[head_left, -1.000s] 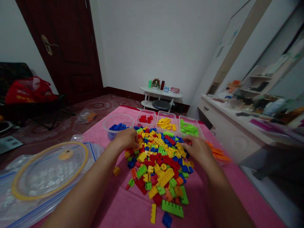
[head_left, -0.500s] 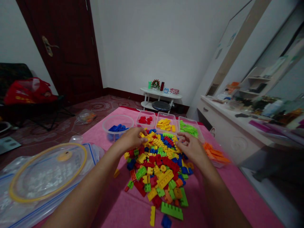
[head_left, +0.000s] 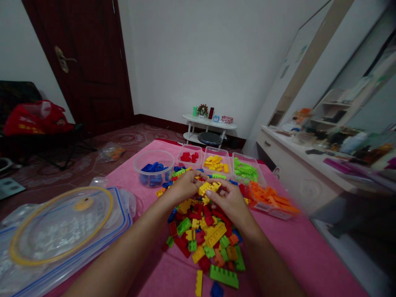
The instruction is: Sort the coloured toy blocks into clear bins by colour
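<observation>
Both hands are together over the far part of a mixed pile of toy building bricks (head_left: 206,231) in red, yellow, green, blue and orange. My right hand (head_left: 230,202) is closed around several yellow building bricks (head_left: 209,188), with the thumb pressing on them from the near side. Beside it, my left hand (head_left: 185,186) has its fingers curled in at the left end of those yellow bricks. What its fingertips grip is hidden behind the hand.
Behind the pile, a round tub (head_left: 154,153) holds blue bricks. Clear boxes hold red bricks (head_left: 189,156), yellow bricks (head_left: 216,163), green bricks (head_left: 245,168) and orange bricks (head_left: 274,197). Zip bags (head_left: 122,214) with a yellow-rimmed lid (head_left: 62,258) lie left on the pink cloth (head_left: 148,264).
My hands have come together from the two sides of the pile to its middle. The right hand now has several yellow building bricks in it.
</observation>
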Tool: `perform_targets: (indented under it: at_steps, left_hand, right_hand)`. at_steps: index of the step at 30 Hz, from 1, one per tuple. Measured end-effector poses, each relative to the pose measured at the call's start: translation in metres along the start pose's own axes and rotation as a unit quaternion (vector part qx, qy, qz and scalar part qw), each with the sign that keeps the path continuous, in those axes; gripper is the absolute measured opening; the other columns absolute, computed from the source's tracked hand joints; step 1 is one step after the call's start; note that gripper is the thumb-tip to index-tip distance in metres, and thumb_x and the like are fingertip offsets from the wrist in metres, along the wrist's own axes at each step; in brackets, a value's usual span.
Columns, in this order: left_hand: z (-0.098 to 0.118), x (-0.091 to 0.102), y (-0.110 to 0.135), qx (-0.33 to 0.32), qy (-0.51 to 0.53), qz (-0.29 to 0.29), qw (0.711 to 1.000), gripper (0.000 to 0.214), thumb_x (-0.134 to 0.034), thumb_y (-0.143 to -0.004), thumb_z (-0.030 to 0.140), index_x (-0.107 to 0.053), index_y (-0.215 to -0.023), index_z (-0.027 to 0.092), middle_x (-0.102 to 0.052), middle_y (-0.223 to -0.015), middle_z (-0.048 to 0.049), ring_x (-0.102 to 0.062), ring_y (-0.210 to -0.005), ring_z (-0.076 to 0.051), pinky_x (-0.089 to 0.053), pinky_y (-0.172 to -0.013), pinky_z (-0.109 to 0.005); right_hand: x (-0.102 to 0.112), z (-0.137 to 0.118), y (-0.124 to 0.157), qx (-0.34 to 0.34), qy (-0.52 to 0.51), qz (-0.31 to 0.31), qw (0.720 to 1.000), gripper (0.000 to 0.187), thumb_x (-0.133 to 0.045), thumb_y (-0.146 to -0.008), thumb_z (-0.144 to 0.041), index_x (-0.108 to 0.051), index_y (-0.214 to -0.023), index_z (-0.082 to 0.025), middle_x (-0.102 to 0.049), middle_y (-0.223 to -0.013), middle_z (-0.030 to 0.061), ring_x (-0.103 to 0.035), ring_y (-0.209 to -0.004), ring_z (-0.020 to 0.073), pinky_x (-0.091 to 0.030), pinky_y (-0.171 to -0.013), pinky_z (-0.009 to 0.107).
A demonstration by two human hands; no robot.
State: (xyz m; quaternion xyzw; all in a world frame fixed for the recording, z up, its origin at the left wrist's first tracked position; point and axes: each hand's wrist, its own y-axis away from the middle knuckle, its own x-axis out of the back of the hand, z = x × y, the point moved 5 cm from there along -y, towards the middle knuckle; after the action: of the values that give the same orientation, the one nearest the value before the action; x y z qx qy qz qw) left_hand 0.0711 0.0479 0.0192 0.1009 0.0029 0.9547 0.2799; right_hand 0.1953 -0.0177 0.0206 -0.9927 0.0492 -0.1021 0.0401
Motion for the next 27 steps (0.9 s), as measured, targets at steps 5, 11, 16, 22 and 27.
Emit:
perform_targets:
  at_steps: [5,11,16,22,27]
  left_hand:
    - [-0.001,0.003,-0.003,-0.051,-0.047,0.043,0.997,0.032,-0.052,-0.080,0.017,-0.059,-0.111,0.014,-0.055,-0.057,0.0030,-0.051,-0.046,-0.010,-0.041,-0.045,-0.018]
    - [-0.002,0.000,-0.003,-0.106,-0.136,0.078,0.982,0.035,-0.049,-0.081,0.019,-0.060,-0.114,0.016,-0.066,-0.079,-0.0037,-0.061,-0.065,-0.015,-0.047,-0.060,-0.023]
    - [-0.003,0.000,-0.002,-0.111,-0.217,0.083,0.966,0.033,-0.049,-0.079,0.016,-0.066,-0.108,0.015,-0.069,-0.101,-0.0096,-0.063,-0.088,-0.020,-0.047,-0.078,-0.029]
    - [-0.003,0.023,-0.005,-0.093,-0.221,0.102,0.965,0.030,-0.049,-0.079,0.019,-0.070,-0.101,0.016,-0.071,-0.075,-0.0047,-0.065,-0.073,-0.018,-0.048,-0.072,-0.027]
    - [-0.005,0.049,-0.005,-0.088,-0.319,0.183,0.926,0.029,-0.050,-0.081,0.021,-0.069,-0.102,0.016,-0.070,-0.097,-0.0087,-0.063,-0.091,-0.022,-0.046,-0.082,-0.031]
  right_hand:
    - [-0.002,-0.002,0.000,0.008,0.019,0.014,1.000,0.037,-0.068,-0.070,-0.036,-0.060,-0.103,-0.019,-0.053,-0.065,-0.0032,-0.047,-0.050,0.0102,-0.046,-0.047,0.024]
    - [-0.001,0.002,-0.002,-0.002,0.042,-0.015,0.999,0.039,-0.067,-0.071,-0.036,-0.059,-0.105,-0.020,-0.047,-0.056,-0.0073,-0.041,-0.043,0.0077,-0.041,-0.043,0.021]
    - [-0.003,0.008,-0.002,-0.052,0.034,-0.068,0.996,0.033,-0.069,-0.069,-0.035,-0.052,-0.093,-0.021,-0.055,-0.067,-0.0068,-0.047,-0.040,0.0062,-0.040,-0.040,0.020]
    - [0.014,-0.022,-0.039,-0.048,0.121,-0.069,0.989,0.034,-0.070,-0.064,-0.032,-0.051,-0.090,-0.021,-0.051,-0.057,-0.0082,-0.046,-0.040,0.0083,-0.040,-0.040,0.021]
    - [0.054,-0.042,-0.091,0.011,0.186,0.061,0.981,0.032,-0.065,-0.069,-0.036,-0.054,-0.095,-0.022,-0.059,-0.067,-0.0003,-0.054,-0.048,0.0137,-0.046,-0.044,0.027]
